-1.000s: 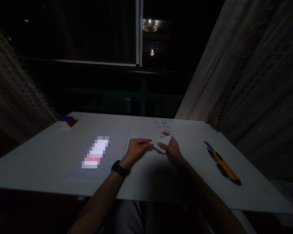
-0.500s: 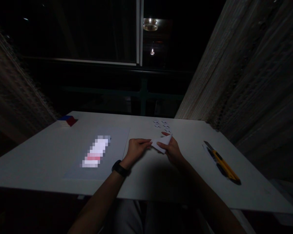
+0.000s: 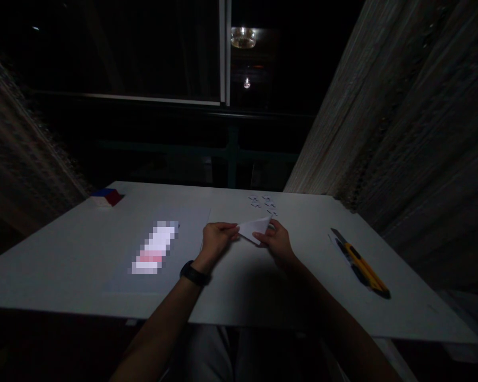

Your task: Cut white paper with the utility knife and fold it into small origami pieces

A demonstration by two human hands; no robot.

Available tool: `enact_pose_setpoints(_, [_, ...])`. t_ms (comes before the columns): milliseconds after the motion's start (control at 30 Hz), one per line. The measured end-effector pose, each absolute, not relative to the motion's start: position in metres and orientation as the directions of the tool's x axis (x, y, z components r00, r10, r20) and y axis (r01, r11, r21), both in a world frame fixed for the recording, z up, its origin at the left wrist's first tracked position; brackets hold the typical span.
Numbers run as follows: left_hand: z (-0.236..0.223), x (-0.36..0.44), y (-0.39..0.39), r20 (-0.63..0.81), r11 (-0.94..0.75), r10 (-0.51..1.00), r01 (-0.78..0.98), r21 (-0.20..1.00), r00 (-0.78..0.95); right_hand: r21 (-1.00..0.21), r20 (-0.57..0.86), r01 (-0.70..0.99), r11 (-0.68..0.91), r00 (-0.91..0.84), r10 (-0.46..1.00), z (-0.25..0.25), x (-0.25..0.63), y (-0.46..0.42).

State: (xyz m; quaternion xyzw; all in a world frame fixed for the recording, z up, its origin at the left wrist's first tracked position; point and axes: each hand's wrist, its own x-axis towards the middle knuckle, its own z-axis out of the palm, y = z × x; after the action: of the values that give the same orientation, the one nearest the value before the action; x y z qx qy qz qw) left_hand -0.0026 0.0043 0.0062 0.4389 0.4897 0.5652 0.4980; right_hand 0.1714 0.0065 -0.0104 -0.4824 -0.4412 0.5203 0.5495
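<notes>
A folded piece of white paper (image 3: 252, 230), roughly triangular, is held above the middle of the white table (image 3: 239, 297). My left hand (image 3: 217, 240) pinches its left corner between thumb and fingertips; a dark watch (image 3: 194, 274) is on that wrist. On the paper's right side, my right hand (image 3: 278, 243) grips it, thumb on the near face and fingers behind. Just beyond the hands lie several small pale pieces with dark marks (image 3: 263, 202), too small to make out.
At the left a lit phone with a blurred screen (image 3: 155, 249) lies on a large pale sheet (image 3: 195, 223). A blue, red and white cube (image 3: 105, 198) stands at the back left. At the right lie a yellow utility knife (image 3: 364, 268) and a dark pen-like item (image 3: 352, 264).
Both hands have shifted slightly left with the paper. The paper has turned a little, and the right-hand fingers have moved along its upper right edge.
</notes>
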Motion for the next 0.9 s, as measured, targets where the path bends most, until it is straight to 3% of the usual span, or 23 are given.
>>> enact_pose_setpoints(533, [0.0113,-0.0034,0.0017,0.050,-0.067,0.991,-0.133,0.989,-0.124,-0.967,-0.172,-0.178,-0.184,-0.084,0.982,-0.0046,0.1781,0.0071])
enact_pose_setpoints(767, [0.0095,-0.0021,0.0010,0.083,-0.092,0.988,-0.074,0.993,-0.128,-0.967,-0.163,-0.201,-0.158,0.005,0.987,-0.0067,0.1761,0.0085])
enact_pose_setpoints(900, [0.0044,-0.0004,0.0020,0.090,-0.096,0.991,-0.051,0.994,-0.104,-0.962,-0.114,-0.244,-0.125,-0.058,0.992,-0.0074,0.1713,0.0074])
